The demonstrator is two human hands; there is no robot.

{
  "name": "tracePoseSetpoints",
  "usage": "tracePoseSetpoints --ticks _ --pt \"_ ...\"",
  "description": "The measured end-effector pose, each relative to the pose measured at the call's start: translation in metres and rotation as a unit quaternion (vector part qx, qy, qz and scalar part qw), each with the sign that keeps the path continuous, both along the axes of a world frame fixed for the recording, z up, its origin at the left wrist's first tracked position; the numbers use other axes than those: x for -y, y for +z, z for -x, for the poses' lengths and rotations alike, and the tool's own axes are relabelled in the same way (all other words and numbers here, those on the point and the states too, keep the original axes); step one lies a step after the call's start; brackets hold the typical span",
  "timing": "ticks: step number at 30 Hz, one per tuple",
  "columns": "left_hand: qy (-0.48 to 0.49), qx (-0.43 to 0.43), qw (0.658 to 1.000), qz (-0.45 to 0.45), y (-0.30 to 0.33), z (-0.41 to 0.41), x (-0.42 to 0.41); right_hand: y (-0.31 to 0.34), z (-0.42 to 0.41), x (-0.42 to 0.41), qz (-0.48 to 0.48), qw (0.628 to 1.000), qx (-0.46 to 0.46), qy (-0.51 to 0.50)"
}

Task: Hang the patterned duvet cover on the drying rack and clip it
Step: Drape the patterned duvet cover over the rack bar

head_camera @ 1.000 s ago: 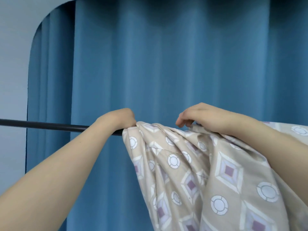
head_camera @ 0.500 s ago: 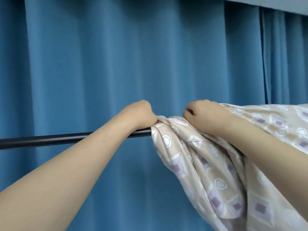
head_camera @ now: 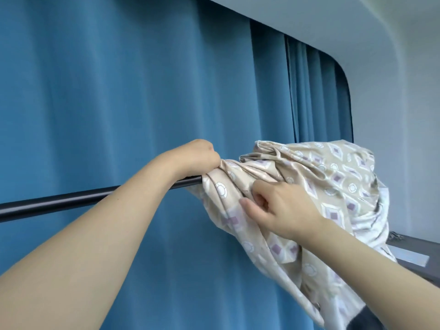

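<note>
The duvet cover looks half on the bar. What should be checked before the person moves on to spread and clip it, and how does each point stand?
1. Duvet cover lies over the rack bar: ok, but heaped.
2. Left hand holds the cover's edge at the bar: ok.
3. Right hand has hold of the cloth: ok, fingers pinch a fold.
4. Cover spread flat along the bar: not ok, bunched at the right.
5. Free bar to spread onto: ok, bare at the left.
6. Clips within reach: cannot tell, none in view.
</note>
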State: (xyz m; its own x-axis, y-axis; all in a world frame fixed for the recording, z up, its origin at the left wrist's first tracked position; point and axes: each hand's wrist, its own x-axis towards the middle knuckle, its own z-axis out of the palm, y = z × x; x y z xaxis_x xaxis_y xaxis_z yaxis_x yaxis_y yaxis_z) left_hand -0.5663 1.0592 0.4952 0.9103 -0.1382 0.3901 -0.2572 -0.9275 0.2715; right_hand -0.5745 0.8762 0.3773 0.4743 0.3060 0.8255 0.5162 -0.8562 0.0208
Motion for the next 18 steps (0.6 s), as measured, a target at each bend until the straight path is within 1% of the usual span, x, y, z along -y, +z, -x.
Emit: tracePoseSetpoints --ticks 2,3,5,7,8,10,12,13,14,15,16,18 --pt "-0.027 -0.047 0.998 0.026 0.0 0.007 0.004 -0.01 0.001 -0.001 0.057 0.995 -0.043 -0.075" --pt "-0.043 -0.074 0.996 0.029 0.0 0.01 0.005 -0.013 -0.001 -0.002 0.064 0.992 -0.048 -0.094" --pt "-0.071 -0.132 0.989 0.007 -0.001 0.013 0.004 -0.013 -0.002 -0.005 0.059 0.993 -0.055 -0.089" --pt "-0.082 -0.163 0.983 -0.008 -0.002 0.011 0.0 -0.007 -0.005 -0.005 0.036 0.993 -0.1 -0.046" --pt "-0.08 -0.164 0.983 -0.013 -0.001 0.009 -0.004 -0.002 -0.006 -0.003 0.001 0.99 -0.138 -0.015" --pt "-0.065 -0.157 0.985 -0.04 0.0 0.007 -0.012 0.015 -0.009 0.002 -0.125 0.97 -0.207 0.035" --pt "-0.062 -0.161 0.982 -0.077 0.001 0.006 -0.018 0.04 -0.007 0.008 -0.269 0.932 -0.233 0.068" --pt "-0.07 -0.163 0.981 -0.082 0.0 0.005 -0.021 0.053 -0.003 0.009 -0.33 0.909 -0.237 0.097" --pt "-0.091 -0.16 0.98 -0.07 -0.001 0.004 -0.022 0.067 0.003 0.01 -0.37 0.891 -0.234 0.123" --pt "-0.118 -0.147 0.981 -0.046 -0.003 0.001 -0.02 0.082 0.012 0.01 -0.384 0.885 -0.224 0.139" --pt "-0.15 -0.121 0.981 -0.021 -0.005 -0.002 -0.017 0.097 0.021 0.011 -0.374 0.89 -0.219 0.144" --pt "-0.175 -0.023 0.984 0.008 -0.007 -0.002 -0.009 0.124 0.05 0.007 -0.322 0.913 -0.219 0.125"
